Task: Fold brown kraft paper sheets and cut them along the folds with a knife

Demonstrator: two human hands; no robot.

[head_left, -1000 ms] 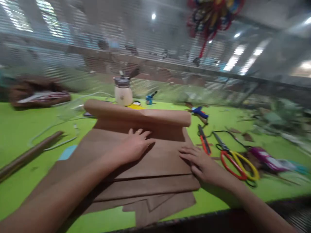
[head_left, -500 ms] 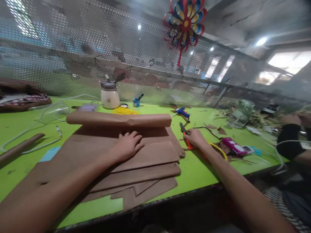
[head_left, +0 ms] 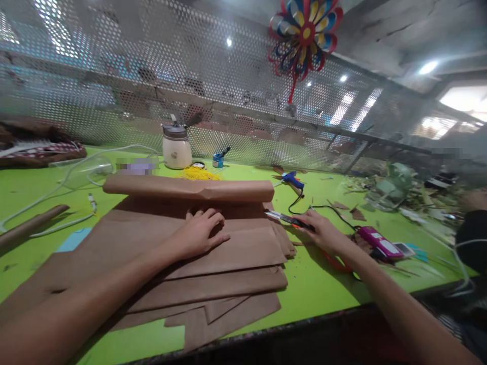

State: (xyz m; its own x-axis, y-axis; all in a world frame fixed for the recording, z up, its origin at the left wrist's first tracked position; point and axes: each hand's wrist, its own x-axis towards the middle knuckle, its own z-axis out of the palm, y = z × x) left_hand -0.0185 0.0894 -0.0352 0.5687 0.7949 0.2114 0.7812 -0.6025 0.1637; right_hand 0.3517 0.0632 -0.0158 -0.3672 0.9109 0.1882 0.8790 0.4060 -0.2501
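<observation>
Brown kraft paper sheets [head_left: 243, 248] lie folded and stacked on the green table, with a rolled part [head_left: 190, 188] along their far side. My left hand [head_left: 201, 230] rests on the sheets just below the roll, palm down, fingers slightly spread and holding nothing. At the right edge of the stack, my right hand [head_left: 319, 230] is closed around the dark handle of a utility knife [head_left: 283, 218]. Its pale blade points left and reaches over the paper's edge. The fingers partly hide the handle.
A blue glue gun [head_left: 292, 180] lies beyond the right hand. A magenta device [head_left: 380, 243] sits to the right, near leafy scraps [head_left: 414, 197]. A cream jug [head_left: 177, 152], a small blue jar [head_left: 218, 160] and yellow string [head_left: 200, 173] stand behind the roll. A co-worker's dark sleeve [head_left: 472, 238] shows at right.
My right hand has picked up the utility knife and turned its blade left toward the paper. My left hand stays on the sheets. The view has shifted slightly.
</observation>
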